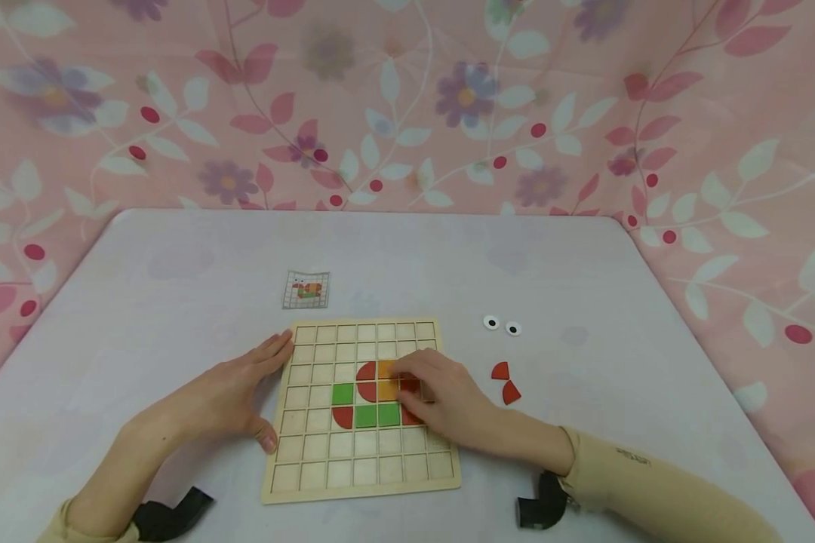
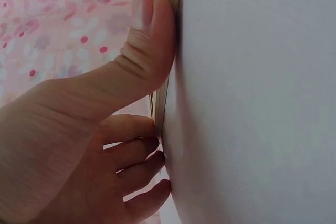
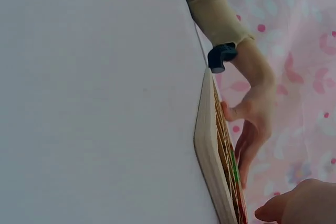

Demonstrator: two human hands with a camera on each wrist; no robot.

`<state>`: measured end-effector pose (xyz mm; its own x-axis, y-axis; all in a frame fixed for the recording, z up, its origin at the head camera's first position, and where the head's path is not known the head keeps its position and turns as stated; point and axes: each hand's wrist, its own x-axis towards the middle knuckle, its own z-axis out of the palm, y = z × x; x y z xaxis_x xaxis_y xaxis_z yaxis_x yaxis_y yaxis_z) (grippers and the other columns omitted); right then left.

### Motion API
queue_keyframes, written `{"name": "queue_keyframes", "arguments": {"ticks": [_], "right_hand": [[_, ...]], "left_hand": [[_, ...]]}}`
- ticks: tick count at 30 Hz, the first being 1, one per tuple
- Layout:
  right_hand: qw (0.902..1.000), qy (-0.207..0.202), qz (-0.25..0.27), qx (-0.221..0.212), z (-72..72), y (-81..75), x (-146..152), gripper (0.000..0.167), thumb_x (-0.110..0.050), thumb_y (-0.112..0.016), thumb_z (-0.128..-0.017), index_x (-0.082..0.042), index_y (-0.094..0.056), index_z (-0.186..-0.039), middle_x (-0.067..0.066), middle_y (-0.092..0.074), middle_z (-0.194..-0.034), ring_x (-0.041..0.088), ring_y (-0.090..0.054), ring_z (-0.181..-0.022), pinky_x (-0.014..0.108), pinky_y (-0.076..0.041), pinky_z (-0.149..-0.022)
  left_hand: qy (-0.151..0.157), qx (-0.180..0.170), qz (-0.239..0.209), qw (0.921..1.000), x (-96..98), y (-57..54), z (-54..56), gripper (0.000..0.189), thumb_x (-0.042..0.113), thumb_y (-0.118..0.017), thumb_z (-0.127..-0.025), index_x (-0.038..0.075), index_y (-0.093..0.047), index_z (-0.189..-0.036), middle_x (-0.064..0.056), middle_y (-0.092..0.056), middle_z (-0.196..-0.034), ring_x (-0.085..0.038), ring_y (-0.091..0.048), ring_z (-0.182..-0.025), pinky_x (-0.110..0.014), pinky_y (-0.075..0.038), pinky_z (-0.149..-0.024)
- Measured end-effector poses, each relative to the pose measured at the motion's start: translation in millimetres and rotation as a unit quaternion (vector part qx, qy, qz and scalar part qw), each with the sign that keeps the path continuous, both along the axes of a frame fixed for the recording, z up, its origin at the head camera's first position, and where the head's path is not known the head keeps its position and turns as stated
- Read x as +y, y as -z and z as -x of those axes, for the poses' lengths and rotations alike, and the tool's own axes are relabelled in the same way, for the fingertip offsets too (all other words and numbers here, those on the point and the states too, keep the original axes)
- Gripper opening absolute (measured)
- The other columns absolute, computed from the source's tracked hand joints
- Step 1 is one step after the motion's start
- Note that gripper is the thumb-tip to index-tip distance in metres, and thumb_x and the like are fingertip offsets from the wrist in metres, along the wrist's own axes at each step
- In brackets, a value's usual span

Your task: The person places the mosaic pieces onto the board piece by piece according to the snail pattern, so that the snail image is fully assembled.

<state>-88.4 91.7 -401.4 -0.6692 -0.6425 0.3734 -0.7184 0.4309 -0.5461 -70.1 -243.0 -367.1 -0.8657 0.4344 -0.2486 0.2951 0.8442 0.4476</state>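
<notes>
A square wooden grid board (image 1: 363, 494) lies on the table, with red rounded tiles (image 1: 342, 418), green square tiles (image 1: 367, 415) and orange square tiles (image 1: 387, 391) set in its cells. My left hand (image 1: 207, 396) rests against the board's left edge, thumb and fingers spread apart; the left wrist view shows the thumb (image 2: 149, 40) along that edge. Over the board's right half is my right hand (image 1: 451, 400), its fingertips at the orange tiles and a red tile. The hand covers some cells, and whether it pinches a tile is hidden.
Beyond the board lies a small picture card (image 1: 306, 290) with a coloured grid pattern. To the right are two round eye pieces (image 1: 492, 323) and two loose red quarter-round tiles (image 1: 500, 371). A floral pink curtain (image 1: 407, 105) hangs behind the white table (image 1: 176, 302).
</notes>
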Motion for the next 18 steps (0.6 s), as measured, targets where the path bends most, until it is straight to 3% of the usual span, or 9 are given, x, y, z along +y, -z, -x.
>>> {"name": "queue_keyframes", "arguments": {"ticks": [4, 8, 12, 18], "right_hand": [[0.9987, 0.032, 0.016, 0.035, 4.7, 6.9, 39.3, 0.03, -0.002, -0.072, -0.086, -0.009, -0.068, -0.115, -0.002, -0.069, -0.112, 0.012, -0.062, -0.103, 0.027, -0.053, -0.088], [0.9941, 0.068, 0.019, 0.082, 11.9, 10.9, 77.3, 0.035, 0.011, -0.065, -0.081, -0.008, -0.07, -0.109, -0.001, -0.07, -0.105, 0.012, -0.06, -0.095, 0.02, -0.048, -0.083], [0.9921, 0.102, -0.007, 0.073, 15.4, 10.0, 107.4, 0.043, 0.018, -0.059, -0.08, -0.011, -0.071, -0.109, -0.004, -0.072, -0.102, 0.01, -0.059, -0.098, 0.019, -0.046, -0.087], [0.995, 0.092, -0.017, 0.034, 17.1, 10.8, 129.0, 0.047, 0.017, -0.062, -0.081, -0.014, -0.071, -0.114, -0.006, -0.071, -0.106, 0.01, -0.059, -0.104, 0.013, -0.045, -0.093]], "left_hand": [[-0.007, -0.003, 0.004, 1.0, 0.3, -0.8, -0.4, 0.142, 0.067, -0.084, -0.044, -0.001, -0.028, -0.156, -0.016, -0.016, -0.167, -0.041, -0.02, -0.151, -0.06, -0.034, -0.111], [-0.014, -0.006, 0.009, 0.9998, 1.3, -1.3, -0.4, 0.143, 0.067, -0.085, -0.044, 0.0, -0.028, -0.156, -0.015, -0.016, -0.167, -0.041, -0.02, -0.151, -0.06, -0.035, -0.111], [-0.013, -0.005, 0.011, 0.9998, 1.3, 0.1, 0.6, 0.143, 0.067, -0.085, -0.043, 0.0, -0.028, -0.156, -0.015, -0.016, -0.167, -0.041, -0.02, -0.151, -0.06, -0.035, -0.111], [-0.008, -0.001, 0.012, 0.9999, 0.7, 1.3, 1.0, 0.143, 0.068, -0.084, -0.043, 0.0, -0.028, -0.156, -0.015, -0.016, -0.167, -0.041, -0.021, -0.151, -0.059, -0.034, -0.112]]}}
